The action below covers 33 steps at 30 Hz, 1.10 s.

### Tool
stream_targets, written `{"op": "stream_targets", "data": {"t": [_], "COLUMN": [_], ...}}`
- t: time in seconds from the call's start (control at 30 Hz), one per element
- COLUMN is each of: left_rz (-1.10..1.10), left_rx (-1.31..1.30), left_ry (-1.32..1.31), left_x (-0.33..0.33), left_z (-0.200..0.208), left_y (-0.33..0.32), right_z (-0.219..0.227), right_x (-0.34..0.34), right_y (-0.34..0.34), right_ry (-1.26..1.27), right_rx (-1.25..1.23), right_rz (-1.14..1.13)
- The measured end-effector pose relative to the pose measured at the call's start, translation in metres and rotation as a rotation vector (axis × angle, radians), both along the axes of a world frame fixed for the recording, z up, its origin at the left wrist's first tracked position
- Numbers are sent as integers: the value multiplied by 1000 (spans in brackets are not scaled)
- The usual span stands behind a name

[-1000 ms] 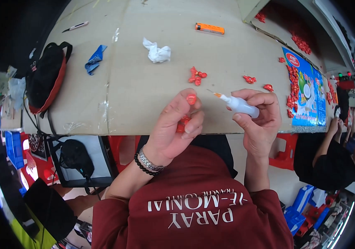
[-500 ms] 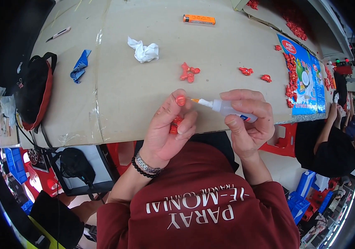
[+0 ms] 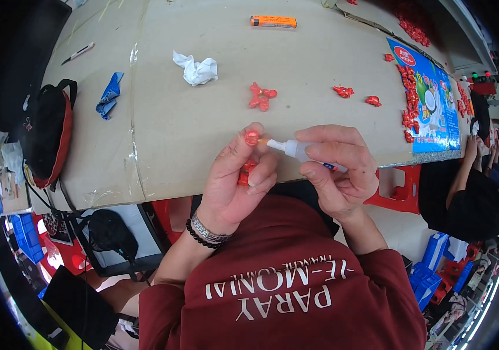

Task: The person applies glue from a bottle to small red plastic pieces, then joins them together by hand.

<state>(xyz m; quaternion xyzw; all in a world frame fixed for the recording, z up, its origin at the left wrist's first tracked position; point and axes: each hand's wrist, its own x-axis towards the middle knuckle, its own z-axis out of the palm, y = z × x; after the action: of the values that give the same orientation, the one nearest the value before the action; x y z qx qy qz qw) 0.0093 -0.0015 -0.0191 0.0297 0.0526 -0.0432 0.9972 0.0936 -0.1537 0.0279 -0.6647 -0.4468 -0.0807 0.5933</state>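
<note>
Between the thumb and fingertip of my left hand (image 3: 235, 169) is a small red glossy piece (image 3: 252, 137). More red pieces (image 3: 246, 172) sit against the palm under the curled fingers. My right hand (image 3: 346, 166) grips a small translucent squeeze bottle (image 3: 303, 151) with a white neck and a thin amber nozzle. The nozzle's tip is at the red piece; whether it touches I cannot tell. A little beyond my hands, a cluster of red pieces (image 3: 261, 96) lies on the table, with two single red figures (image 3: 343, 92) (image 3: 373, 101) farther right.
The table (image 3: 162, 134) also carries a crumpled white tissue (image 3: 196, 69), a blue cloth scrap (image 3: 109, 96), an orange box (image 3: 273, 22), a craft knife (image 3: 78, 53) and a black-and-red pouch (image 3: 54, 131). Rows of red figures lie on a blue printed sheet (image 3: 430, 99). Another person (image 3: 465, 186) sits at right.
My right hand has moved slightly left, bringing the bottle's nozzle up to the red piece. My left hand keeps its hold, almost still. The whole view has shifted a little.
</note>
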Motion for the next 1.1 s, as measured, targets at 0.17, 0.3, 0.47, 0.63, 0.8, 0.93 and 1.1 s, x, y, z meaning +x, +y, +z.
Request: {"op": "stream_targets", "data": {"t": [0.17,0.3,0.47,0.63,0.8,0.93,1.1], "left_rz": [-12,-12,-17,-13,-15,-14,-12], "left_rx": [-3,-6,-3,9,7,0,-6], "left_ry": [-6,24,31,36,16,27,34], "left_x": [0,0,-1,-1,-1,-2,-2], "left_z": [-1,4,5,6,4,5,5], "left_y": [0,-2,-2,-2,-2,-3,-3], "right_z": [2,4,1,2,2,2,4], "right_x": [-1,-1,1,-1,-1,-1,-3], "right_y": [2,2,-2,-1,-1,-1,-1], "right_ry": [7,-19,-93,-87,-87,-96,-101], "right_rx": [47,36,-24,-27,-25,-33,-40], "right_rz": [-3,-12,2,-3,-1,-4,-11]}}
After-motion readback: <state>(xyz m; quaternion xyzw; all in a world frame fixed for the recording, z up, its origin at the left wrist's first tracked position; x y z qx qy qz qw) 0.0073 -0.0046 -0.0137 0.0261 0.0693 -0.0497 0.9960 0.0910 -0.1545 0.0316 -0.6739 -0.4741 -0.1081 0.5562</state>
